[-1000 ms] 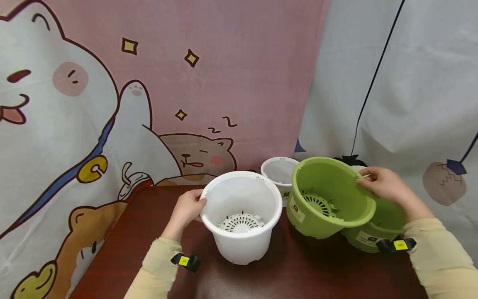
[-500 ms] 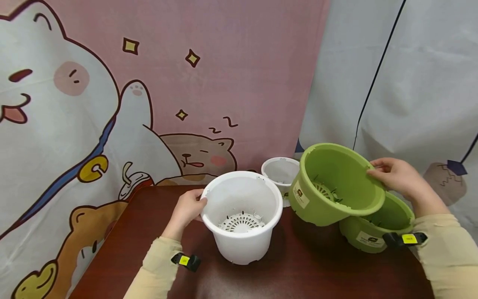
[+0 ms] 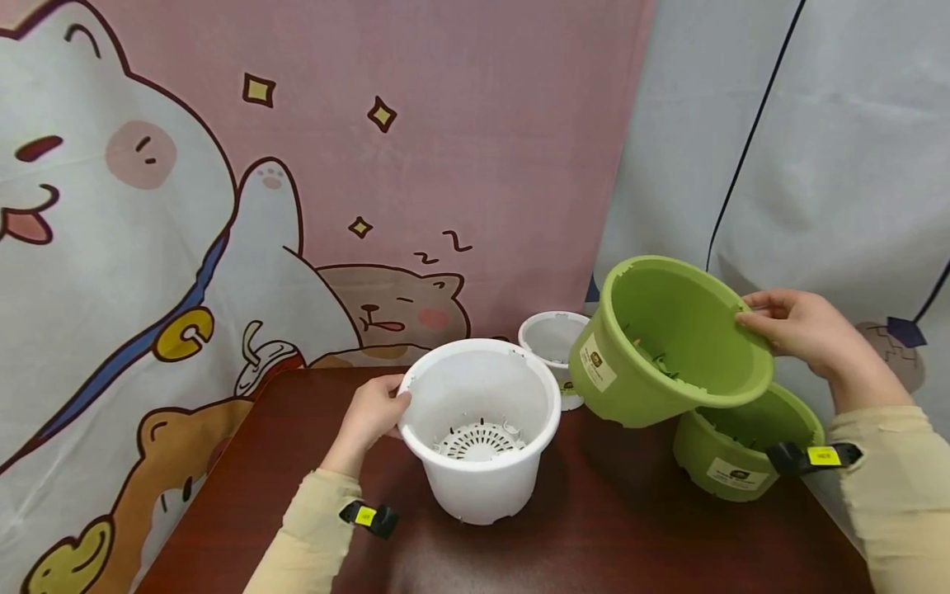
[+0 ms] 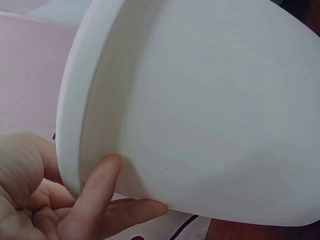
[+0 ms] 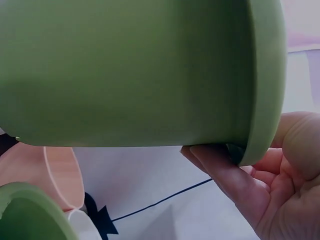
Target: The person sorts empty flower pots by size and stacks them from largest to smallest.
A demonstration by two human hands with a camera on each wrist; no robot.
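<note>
In the head view my left hand (image 3: 371, 412) grips the left rim of a large white plastic flowerpot (image 3: 482, 495), its slotted bottom visible inside. The left wrist view has the thumb and fingers at the rim of this pot (image 4: 210, 100). My right hand (image 3: 805, 334) pinches the right rim of a green flowerpot (image 3: 653, 404), held tilted above the table, mouth toward me. A white label (image 3: 598, 363) is on its side. Below and right of it stands a second green flowerpot (image 3: 693, 458), partly overlapped by the held one.
At the back of the dark red-brown table (image 3: 297, 495) stands a smaller white pot (image 3: 552, 338), partly hidden by the held green one. The right wrist view shows a pinkish pot (image 5: 30, 167) and a small white pot (image 5: 84, 227). A cartoon-printed cloth (image 3: 505, 165) hangs behind.
My right hand has raised the green flowerpot up and to the right, away from the second green pot, tilting it more. The left hand and the white flowerpot have stayed in place.
</note>
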